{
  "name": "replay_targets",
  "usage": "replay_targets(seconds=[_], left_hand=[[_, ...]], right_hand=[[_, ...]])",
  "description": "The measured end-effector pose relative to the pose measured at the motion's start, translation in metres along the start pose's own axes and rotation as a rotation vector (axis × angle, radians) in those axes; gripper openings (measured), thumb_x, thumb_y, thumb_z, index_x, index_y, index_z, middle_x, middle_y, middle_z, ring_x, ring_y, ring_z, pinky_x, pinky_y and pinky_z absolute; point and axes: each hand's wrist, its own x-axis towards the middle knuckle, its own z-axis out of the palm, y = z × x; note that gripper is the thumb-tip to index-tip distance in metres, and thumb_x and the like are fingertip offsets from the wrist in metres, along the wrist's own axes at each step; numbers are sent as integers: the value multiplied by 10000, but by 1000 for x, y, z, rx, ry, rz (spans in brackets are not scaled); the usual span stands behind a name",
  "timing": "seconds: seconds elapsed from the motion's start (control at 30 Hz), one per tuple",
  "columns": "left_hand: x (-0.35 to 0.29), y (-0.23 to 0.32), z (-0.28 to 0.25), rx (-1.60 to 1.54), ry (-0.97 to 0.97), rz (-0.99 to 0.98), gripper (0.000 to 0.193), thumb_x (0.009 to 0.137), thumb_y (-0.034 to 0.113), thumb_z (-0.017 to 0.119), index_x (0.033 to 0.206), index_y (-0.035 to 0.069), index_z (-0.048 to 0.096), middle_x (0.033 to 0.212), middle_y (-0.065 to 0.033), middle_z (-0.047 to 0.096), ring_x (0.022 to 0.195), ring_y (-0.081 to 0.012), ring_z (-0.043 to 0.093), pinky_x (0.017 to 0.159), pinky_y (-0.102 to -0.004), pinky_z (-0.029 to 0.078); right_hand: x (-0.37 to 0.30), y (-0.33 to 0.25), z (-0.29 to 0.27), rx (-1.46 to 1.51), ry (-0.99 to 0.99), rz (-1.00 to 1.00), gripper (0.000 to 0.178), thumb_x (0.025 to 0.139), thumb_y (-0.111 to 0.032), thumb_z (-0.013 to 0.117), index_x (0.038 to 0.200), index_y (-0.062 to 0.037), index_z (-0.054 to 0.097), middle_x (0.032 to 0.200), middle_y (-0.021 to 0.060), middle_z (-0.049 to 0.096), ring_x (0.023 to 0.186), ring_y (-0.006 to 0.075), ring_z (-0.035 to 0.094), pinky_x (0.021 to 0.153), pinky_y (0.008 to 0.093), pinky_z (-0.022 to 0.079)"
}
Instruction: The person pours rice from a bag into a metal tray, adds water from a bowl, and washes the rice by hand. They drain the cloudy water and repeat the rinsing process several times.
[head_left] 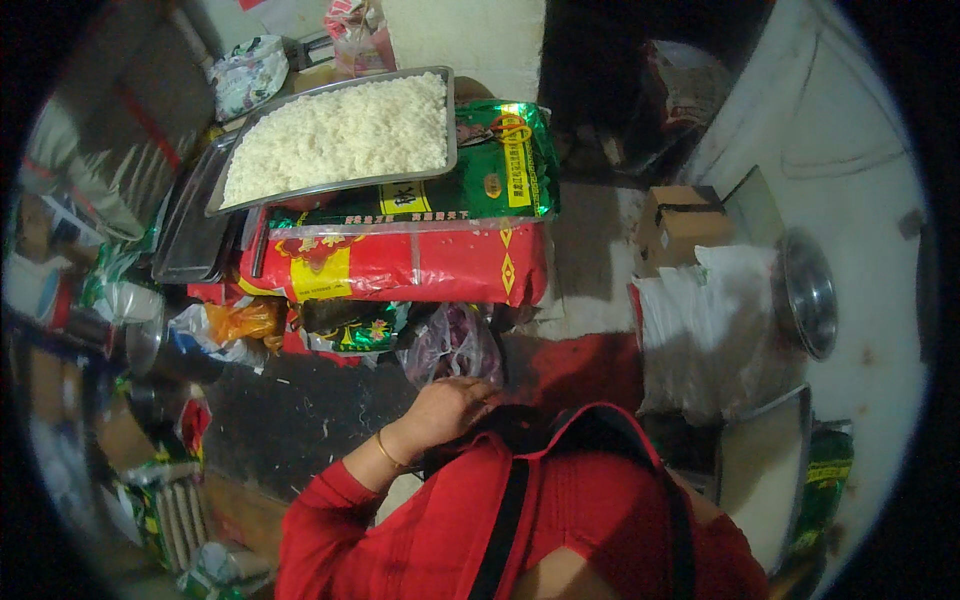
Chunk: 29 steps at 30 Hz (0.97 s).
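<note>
Only one hand (447, 405) near a purple bag (455, 345).

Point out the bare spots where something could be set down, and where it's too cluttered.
Bare: the dark floor between the purple bag and the left-hand clutter, and the red floor patch beside the white sack. Crowded: the rice tray covers the stacked sacks; bags crowd their foot.

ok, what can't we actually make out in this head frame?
- Right hand: not in the head view at all.
- Left hand: fingers curl away, so whether it grips anything is unclear.
- Purple bag by that hand: contents too dark to tell.
- Steel bowl: on edge, inside hidden.
- Stacked trays under the rice tray: mostly covered by it.
- Left rim clutter: blurred by the fisheye.
</note>
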Motion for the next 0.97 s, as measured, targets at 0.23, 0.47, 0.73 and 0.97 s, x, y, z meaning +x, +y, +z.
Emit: replay_targets(seconds=[0.23, 0.47, 0.73, 0.97], left_hand=[[4, -6, -12, 11, 12, -39, 257, 794, 156, 619, 1038, 84, 585, 904, -142, 614, 809, -333, 599, 685, -380, 492], [2, -9, 8, -140, -10, -51, 174, 837, 140, 597, 991, 59, 589, 861, -110, 606, 754, -242, 601, 681, -334, 486], [-21, -22, 80, -877, -149, -511, 243, 869, 254, 582, 907, 14, 590, 798, -76, 610, 775, -172, 575, 721, -296, 451], [30, 3, -55, -178, 393, -35, 237, 794, 116, 609, 1009, 24, 571, 985, -117, 579, 801, -208, 573, 702, -307, 465]], right_hand=[[-6, 7, -1, 0, 10, 22, 262, 820, -89, 587, 1076, -36, 562, 1014, 114, 598, 871, 207, 585, 787, 349, 466], [-4, 15, 7, -20, -9, 11, 267, 815, -87, 593, 1077, -42, 565, 1004, 116, 603, 869, 213, 586, 788, 355, 467], [22, -52, 60, -395, -274, -726, 274, 809, -86, 600, 1078, -48, 567, 993, 119, 609, 867, 220, 587, 789, 362, 468], [-84, -298, -58, -5, 518, -1285, 169, 814, -47, 527, 960, -23, 609, 915, 96, 618, 862, 167, 583, 778, 317, 467]])
